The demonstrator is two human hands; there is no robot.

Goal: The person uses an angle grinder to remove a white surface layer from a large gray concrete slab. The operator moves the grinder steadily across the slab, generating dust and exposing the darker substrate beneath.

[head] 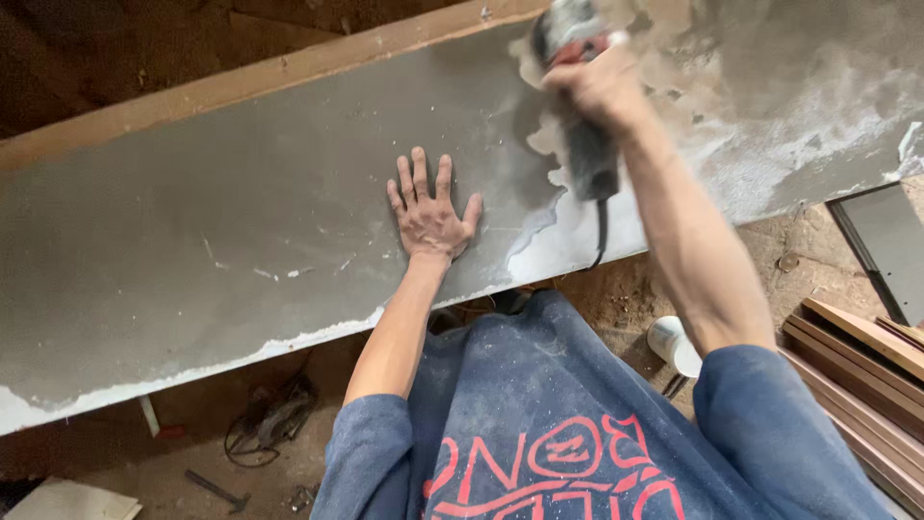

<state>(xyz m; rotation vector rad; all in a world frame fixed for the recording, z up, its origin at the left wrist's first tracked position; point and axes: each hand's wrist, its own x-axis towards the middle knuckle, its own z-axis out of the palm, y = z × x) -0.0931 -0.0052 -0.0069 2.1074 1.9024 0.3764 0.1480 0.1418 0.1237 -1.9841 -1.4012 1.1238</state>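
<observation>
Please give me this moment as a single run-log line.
left hand: flat on grey panel | right hand: gripping angle grinder | grinder: on panel's stripped pale patch

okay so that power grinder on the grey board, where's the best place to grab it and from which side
Probably the slim dark rear body of the angle grinder, where the right hand grips it now. Come from the board's near edge, the cord end: the barrel narrows there, and the head at the far end faces the grey board. The left hand lies flat on the board.

Dusty blue T-shirt (pixel 539 404), short sleeves, red lettering on front; bare forearms.
</observation>
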